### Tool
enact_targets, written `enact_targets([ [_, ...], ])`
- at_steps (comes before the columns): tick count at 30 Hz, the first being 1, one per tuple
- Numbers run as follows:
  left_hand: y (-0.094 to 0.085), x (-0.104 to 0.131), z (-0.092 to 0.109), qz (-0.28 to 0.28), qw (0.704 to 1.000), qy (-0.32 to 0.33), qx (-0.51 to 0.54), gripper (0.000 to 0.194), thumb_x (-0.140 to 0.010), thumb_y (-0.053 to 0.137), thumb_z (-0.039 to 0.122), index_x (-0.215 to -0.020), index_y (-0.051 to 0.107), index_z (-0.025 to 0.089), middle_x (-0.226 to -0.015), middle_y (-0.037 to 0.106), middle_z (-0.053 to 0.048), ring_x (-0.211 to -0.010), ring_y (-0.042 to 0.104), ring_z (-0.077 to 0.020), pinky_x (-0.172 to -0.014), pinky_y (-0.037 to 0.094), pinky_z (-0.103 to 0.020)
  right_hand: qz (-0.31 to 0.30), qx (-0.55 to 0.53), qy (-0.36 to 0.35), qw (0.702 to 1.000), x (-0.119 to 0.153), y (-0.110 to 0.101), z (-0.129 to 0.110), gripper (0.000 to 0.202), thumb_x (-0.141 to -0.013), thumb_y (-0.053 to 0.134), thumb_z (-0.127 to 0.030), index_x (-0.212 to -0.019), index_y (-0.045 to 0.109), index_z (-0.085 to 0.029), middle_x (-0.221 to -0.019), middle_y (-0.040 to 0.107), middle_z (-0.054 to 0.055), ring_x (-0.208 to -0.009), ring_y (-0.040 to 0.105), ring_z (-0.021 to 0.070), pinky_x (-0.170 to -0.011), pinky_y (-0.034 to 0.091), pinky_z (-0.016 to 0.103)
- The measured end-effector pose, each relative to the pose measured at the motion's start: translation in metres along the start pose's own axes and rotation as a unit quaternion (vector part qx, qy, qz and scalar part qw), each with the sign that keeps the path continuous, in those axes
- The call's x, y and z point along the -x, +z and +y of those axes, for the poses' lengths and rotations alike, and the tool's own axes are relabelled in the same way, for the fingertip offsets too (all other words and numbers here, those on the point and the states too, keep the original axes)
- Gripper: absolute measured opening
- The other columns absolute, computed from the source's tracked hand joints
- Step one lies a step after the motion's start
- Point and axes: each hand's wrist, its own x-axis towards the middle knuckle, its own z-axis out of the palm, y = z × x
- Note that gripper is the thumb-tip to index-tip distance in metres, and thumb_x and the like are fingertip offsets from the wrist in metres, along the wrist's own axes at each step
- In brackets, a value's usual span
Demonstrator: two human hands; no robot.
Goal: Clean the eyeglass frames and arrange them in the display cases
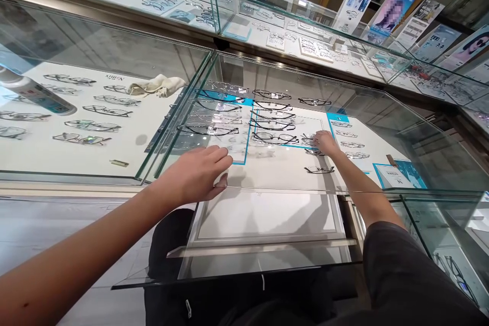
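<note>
My right hand (325, 142) reaches into the glass display case, its fingers closed on a pair of eyeglasses (308, 138), partly covered by the fingertips. Just below it are a dark-framed pair and another pair of glasses (320, 169) on the white shelf. To its left, several dark-framed glasses (274, 137) stand in rows. My left hand (202, 173) is at the front of the glass top (179, 150), fingers loosely bent and thumb apart, holding nothing I can see. Whether it presses on the glass I cannot tell.
An open drawer (267, 214) with a glass front panel (244, 272) juts out before me. In the left case lie more glasses (110, 110); a cream cloth (158, 85) and a spray bottle (36, 92) are there too. Advertising cards (359, 0) stand on the far counter.
</note>
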Motion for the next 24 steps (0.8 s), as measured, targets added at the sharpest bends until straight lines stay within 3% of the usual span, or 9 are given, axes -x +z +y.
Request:
enact_targets([
  [5,0.001,0.0,-0.001,0.009,1.0,0.018,-0.018,0.004,-0.092,0.059,0.029,-0.091,0.06,0.025,-0.098,0.066,-0.012,-0.094,0.065,-0.0329,-0.081,0.051,-0.047,0.008,0.005,-0.004,1.0,0.004,0.0,0.0,0.037,-0.105,0.073,-0.042,-0.133,0.071,-0.019,-0.14,0.07,0.011,-0.127,0.069,0.0279,-0.109,0.059,0.054],
  [9,-0.001,-0.001,0.0,0.001,1.0,0.014,-0.007,0.003,-0.091,0.062,0.028,-0.091,0.06,0.025,-0.099,0.067,-0.012,-0.097,0.065,-0.0327,-0.082,0.051,-0.047,0.02,-0.002,-0.007,1.0,0.007,-0.002,0.0,0.018,-0.103,0.066,-0.03,-0.109,0.078,-0.017,-0.127,0.077,0.014,-0.131,0.064,0.0301,-0.121,0.043,0.052],
  [11,-0.001,-0.001,0.001,-0.002,1.0,0.011,-0.007,0.003,-0.091,0.062,0.027,-0.091,0.06,0.025,-0.099,0.068,-0.012,-0.098,0.065,-0.0324,-0.082,0.051,-0.046,0.029,-0.008,-0.007,1.0,0.007,-0.004,0.001,0.022,-0.101,0.059,-0.023,-0.104,0.079,-0.016,-0.124,0.079,0.017,-0.133,0.062,0.0326,-0.122,0.037,0.049],
  [15,0.0,-0.001,0.0,0.006,0.999,0.023,-0.024,0.003,-0.093,0.06,0.027,-0.092,0.06,0.025,-0.1,0.069,-0.012,-0.097,0.066,-0.0317,-0.081,0.051,-0.046,0.042,-0.014,-0.003,0.999,0.004,-0.004,0.004,0.034,-0.101,0.051,-0.023,-0.114,0.081,-0.013,-0.131,0.079,0.021,-0.136,0.058,0.0356,-0.119,0.035,0.049],
  [24,0.003,0.002,-0.001,0.085,0.991,0.078,-0.061,0.005,-0.095,0.058,0.023,-0.09,0.059,0.023,-0.092,0.066,-0.009,-0.087,0.066,-0.0273,-0.076,0.052,-0.042,0.042,-0.005,0.004,0.999,-0.003,0.008,0.01,0.042,-0.1,0.043,-0.023,-0.105,0.085,-0.019,-0.123,0.084,0.014,-0.136,0.06,0.0354,-0.12,0.036,0.051],
])
